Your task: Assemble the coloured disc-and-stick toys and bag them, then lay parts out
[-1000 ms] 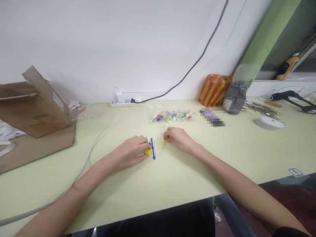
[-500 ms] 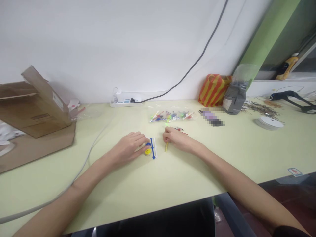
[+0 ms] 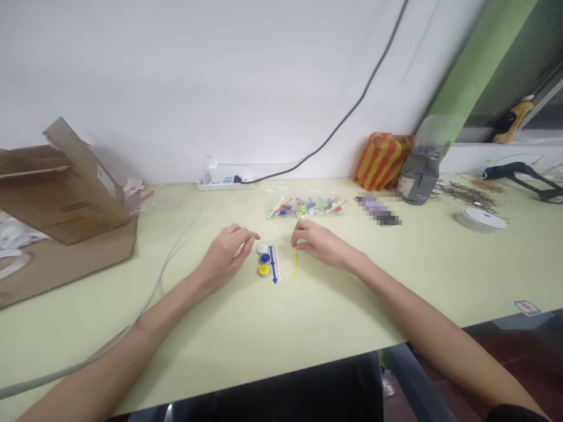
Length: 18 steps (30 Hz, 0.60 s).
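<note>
A white round piece (image 3: 263, 249), a blue round piece (image 3: 264, 258) and a yellow round piece (image 3: 264, 270) form a column on the table. Just right of them lie a blue plastic arrow (image 3: 273, 266) and a white arrow (image 3: 278, 264), side by side. My left hand (image 3: 229, 252) hovers left of the white piece, holding nothing, its thumb and index finger apart. Pinched in my right hand (image 3: 314, 239) is a yellow arrow (image 3: 296, 265), whose upper part my fingers hide.
Behind my hands lies a clear bag (image 3: 308, 205) of colourful small parts. A power strip (image 3: 225, 181) stands by the wall. At left is a cardboard box (image 3: 65, 193); at right are a striped bag (image 3: 380, 161), a grey pouch (image 3: 417, 179) and a white spool (image 3: 481, 220).
My left hand has drawn back from the round pieces, uncovering the white one. My right hand has shifted slightly, with the yellow arrow in it, covering the red and dark bits behind.
</note>
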Each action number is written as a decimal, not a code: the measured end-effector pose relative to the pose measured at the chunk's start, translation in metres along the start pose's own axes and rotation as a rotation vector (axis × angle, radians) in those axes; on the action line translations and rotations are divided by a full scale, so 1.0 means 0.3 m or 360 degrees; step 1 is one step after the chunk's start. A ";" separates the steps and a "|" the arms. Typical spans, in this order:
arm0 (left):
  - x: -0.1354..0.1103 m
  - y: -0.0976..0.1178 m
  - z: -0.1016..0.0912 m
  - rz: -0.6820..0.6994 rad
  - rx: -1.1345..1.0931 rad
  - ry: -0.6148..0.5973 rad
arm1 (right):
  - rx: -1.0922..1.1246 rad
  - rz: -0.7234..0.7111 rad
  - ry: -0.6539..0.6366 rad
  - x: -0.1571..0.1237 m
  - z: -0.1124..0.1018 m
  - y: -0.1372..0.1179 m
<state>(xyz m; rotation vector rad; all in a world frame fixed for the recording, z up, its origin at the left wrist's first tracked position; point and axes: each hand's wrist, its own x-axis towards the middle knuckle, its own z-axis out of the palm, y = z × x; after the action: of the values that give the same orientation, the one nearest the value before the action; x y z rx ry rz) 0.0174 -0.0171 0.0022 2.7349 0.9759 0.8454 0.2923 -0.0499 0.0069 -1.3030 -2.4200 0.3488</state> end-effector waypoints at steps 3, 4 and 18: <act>-0.002 -0.002 0.002 -0.0017 0.0004 0.0001 | -0.0004 0.0088 -0.0139 0.007 0.007 0.012; -0.003 -0.003 0.002 -0.0022 0.0008 -0.0002 | -0.0014 0.0095 -0.0173 0.009 0.010 0.013; -0.003 -0.005 0.009 -0.0032 -0.0001 -0.0014 | -0.0020 0.0023 -0.0184 0.005 0.004 -0.001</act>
<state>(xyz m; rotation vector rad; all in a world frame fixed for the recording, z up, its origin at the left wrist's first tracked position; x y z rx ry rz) 0.0174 -0.0163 -0.0011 2.7211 1.0002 0.8295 0.2907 -0.0488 0.0062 -1.3408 -2.5126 0.4243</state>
